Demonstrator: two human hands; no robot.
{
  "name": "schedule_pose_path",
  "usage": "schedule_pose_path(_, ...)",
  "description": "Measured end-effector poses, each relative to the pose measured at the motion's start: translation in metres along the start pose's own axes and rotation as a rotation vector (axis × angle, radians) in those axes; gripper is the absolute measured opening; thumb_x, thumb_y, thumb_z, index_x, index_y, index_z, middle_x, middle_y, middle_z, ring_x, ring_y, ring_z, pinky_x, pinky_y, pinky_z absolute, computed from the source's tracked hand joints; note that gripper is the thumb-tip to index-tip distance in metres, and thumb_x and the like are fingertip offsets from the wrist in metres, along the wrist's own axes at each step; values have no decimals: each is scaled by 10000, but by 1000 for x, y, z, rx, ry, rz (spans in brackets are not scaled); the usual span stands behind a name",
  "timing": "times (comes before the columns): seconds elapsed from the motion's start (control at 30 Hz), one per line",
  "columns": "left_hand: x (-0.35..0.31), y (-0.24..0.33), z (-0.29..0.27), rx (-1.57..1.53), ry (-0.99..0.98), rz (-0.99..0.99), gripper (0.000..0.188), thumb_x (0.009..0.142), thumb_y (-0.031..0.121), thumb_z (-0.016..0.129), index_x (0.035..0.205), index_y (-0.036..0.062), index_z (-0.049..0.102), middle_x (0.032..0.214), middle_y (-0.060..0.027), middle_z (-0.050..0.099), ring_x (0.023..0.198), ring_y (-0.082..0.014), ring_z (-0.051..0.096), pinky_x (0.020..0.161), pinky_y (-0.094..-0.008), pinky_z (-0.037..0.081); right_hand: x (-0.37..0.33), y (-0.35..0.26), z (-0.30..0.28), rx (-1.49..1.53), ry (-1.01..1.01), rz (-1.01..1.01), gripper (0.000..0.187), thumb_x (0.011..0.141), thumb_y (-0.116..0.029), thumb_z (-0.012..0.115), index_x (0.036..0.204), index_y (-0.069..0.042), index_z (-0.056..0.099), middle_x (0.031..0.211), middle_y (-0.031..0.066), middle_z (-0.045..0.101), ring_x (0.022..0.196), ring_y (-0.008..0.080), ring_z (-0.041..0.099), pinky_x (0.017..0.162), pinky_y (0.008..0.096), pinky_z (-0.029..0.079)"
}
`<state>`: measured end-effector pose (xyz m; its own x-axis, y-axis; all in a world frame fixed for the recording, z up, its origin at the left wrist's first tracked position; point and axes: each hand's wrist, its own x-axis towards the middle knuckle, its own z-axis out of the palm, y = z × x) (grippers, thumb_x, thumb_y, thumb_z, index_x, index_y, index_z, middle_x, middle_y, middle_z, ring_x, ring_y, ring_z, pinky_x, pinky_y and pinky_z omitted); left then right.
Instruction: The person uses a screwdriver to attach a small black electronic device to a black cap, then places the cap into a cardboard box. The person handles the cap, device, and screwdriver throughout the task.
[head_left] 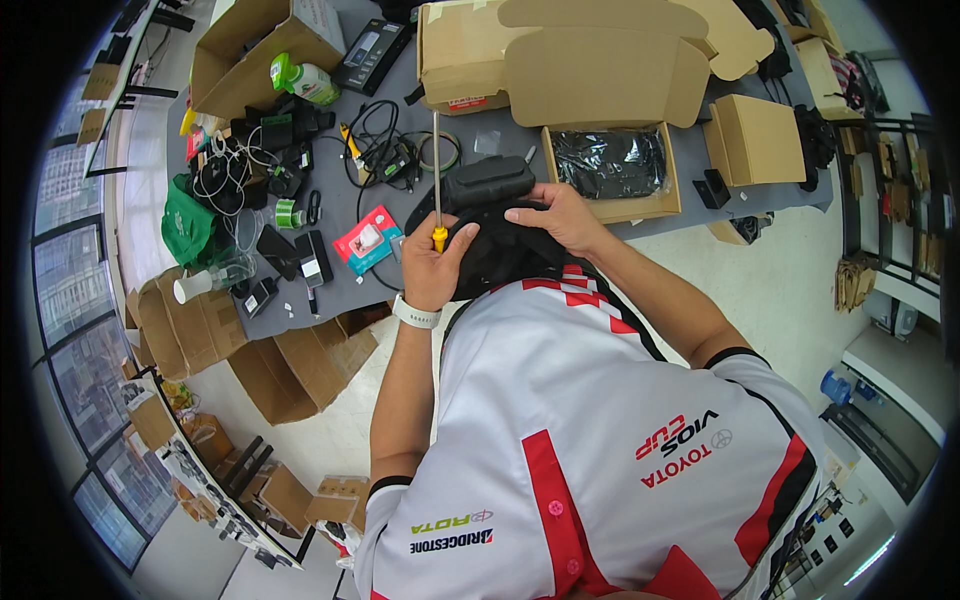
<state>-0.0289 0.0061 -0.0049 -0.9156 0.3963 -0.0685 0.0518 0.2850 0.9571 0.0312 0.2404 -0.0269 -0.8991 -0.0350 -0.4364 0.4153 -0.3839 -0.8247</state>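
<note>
Head view: bulky black device (487, 182), rounded block on top, dark softer part below, at near edge of grey worktop (345, 297). Right hand (565, 222) grips it, thumb on top; left hand (432, 268) grips yellow-handled screwdriver (440, 238), shaft pointing away. Cables (375, 150), open carton (635, 208) on worktop; pale floor (790, 262), windows (75, 300) at left

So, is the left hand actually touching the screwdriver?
Touching. The head view shows it: the left hand holds the screwdriver by its yellow handle, between thumb and fingers.
</note>
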Motion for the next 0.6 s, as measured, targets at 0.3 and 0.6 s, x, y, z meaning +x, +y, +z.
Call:
schedule_pose_path(0.3, 8, 53, -29, 475, -96, 14, 304, 996, 152, 733, 1223, -4, 604, 788, -135, 626, 711, -273, 635, 646, -361, 493, 18, 15, -12, 23, 120, -58, 338, 940, -133, 819, 1218, 42, 741, 1153, 77, 771, 1024, 125, 693, 955, 283, 547)
schedule_pose_path(0.6, -51, 124, -38, 626, -94, 48, 439, 963, 11, 688, 1374, -20, 534, 1079, -267, 692, 930, -420, 714, 753, -437, 568, 31, 18, -25, -85, 155, -170, 403, 964, -90, 778, 1339, 22, 684, 1278, 89, 730, 1163, 141, 654, 1053, 300, 502)
